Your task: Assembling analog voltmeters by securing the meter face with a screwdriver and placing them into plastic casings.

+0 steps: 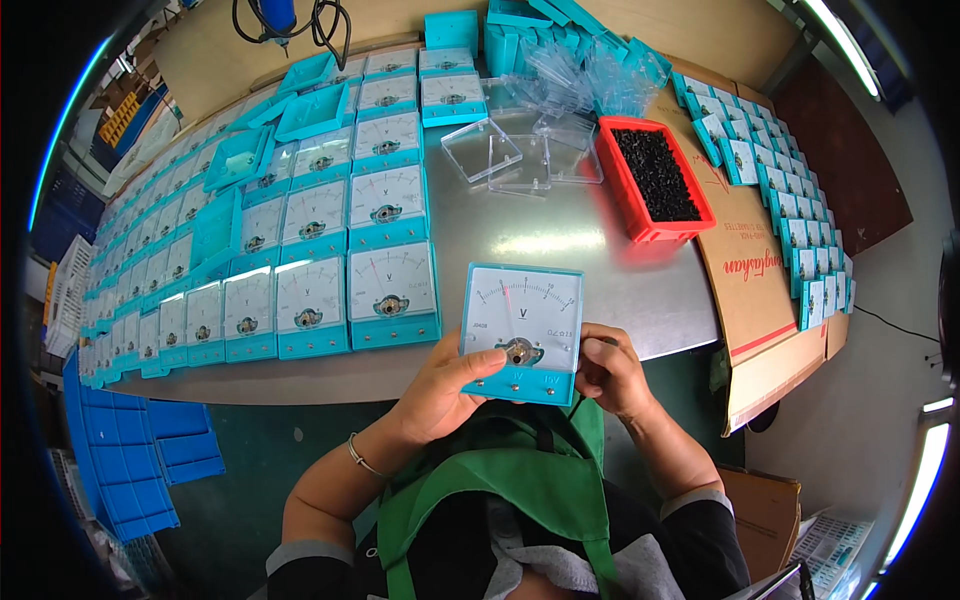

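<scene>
A voltmeter (523, 330) with a white dial, red needle and turquoise case is held over the table's front edge. My left hand (445, 385) grips its lower left corner, with the thumb lying across the face near the round metal movement. Close against the meter's right edge is my right hand (612, 372), its fingers curled together. Whatever those fingers pinch is too small or hidden to make out. Rows of similar voltmeters (388, 285) cover the left half of the table.
A red bin (655, 180) of small black parts stands at right. Clear plastic covers (520, 158) lie beside it, with more piled behind. Empty turquoise cases (215, 232) rest on the rows. More meters (738, 160) sit on cardboard (745, 270) at far right. A blue tool (280, 15) hangs above.
</scene>
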Tool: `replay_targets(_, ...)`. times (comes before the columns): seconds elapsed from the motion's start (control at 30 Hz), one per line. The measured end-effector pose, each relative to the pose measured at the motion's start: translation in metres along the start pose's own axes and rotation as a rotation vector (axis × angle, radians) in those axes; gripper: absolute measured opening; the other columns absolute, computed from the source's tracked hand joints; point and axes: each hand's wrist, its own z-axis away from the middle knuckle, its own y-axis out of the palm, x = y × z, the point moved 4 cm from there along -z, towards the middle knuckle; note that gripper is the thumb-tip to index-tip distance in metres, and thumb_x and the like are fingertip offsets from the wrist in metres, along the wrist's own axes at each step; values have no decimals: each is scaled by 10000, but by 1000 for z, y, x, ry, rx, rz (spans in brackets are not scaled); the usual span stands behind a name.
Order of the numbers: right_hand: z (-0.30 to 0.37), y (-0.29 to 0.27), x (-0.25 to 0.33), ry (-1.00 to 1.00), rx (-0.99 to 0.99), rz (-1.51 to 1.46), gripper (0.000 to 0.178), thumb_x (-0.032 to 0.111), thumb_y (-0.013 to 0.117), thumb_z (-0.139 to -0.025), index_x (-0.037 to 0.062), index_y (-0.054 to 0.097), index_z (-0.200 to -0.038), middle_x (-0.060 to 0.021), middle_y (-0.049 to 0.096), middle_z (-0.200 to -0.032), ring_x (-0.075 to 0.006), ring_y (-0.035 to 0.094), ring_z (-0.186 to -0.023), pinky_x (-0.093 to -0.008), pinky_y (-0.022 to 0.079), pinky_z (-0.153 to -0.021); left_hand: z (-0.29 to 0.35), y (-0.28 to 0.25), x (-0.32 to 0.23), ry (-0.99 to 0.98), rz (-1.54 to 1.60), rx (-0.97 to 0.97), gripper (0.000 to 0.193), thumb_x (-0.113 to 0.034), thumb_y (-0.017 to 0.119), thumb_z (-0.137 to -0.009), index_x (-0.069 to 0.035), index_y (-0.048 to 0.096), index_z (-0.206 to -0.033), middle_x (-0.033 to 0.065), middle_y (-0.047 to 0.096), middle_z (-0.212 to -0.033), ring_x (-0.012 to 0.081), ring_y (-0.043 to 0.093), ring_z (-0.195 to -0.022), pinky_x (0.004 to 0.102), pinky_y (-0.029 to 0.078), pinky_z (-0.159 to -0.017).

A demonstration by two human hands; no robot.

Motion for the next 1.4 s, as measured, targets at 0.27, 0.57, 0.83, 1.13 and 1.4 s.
replay_targets(0.27, 4, 23, 58, -502, -207, 1269, 248, 160, 720, -745, -5, 536, -727, -65, 476, -597, -131, 437, -485, -288, 364, -447, -28, 10, -5, 391, -533, -140, 958, -229, 696, -835, -118, -12, -1471, 175, 237, -1440, 262, 396, -1259, 391, 333, -1045)
replay_targets(0.57, -51, 59, 92, -533, 280, 1325, 204, 165, 705, -758, -3, 589, -744, -142, 584, -671, -287, 589, -577, -361, 465, -517, -41, -5, -20, 349, -466, -43, 1041, -149, 744, -719, -199, 38, -1482, 141, 293, -1401, 274, 419, -1217, 409, 396, -1002)
replay_targets(0.83, -311, 51, 204, -1045, -278, 2007, 173, 135, 609, -790, 75, 645, -948, -118, 615, -985, -343, 627, -794, -443, 510, -661, -23, -14, -57, 344, -51, 128, 1117, -231, 804, -623, -236, 90, -1483, 144, 291, -1407, 336, 442, -1208, 463, 447, -945)
replay_targets(1.13, -514, 60, 235, -770, -436, 2238, 219, 78, 525, -844, 59, 565, -1058, -174, 582, -1099, -372, 642, -926, -441, 540, -761, -17, -41, -77, 284, 198, 57, 1131, -329, 863, -561, -320, 156, -1445, 183, 303, -1406, 415, 354, -1292, 563, 301, -1065)
replay_targets(1.4, -487, 61, 253, -1010, -539, 1974, 159, 146, 545, -841, 118, 628, -974, -176, 598, -1036, -374, 623, -923, -451, 515, -769, -18, -48, -77, 290, 126, 82, 1142, -353, 818, -604, -243, 93, -1479, 155, 248, -1448, 354, 353, -1300, 498, 386, -1007)
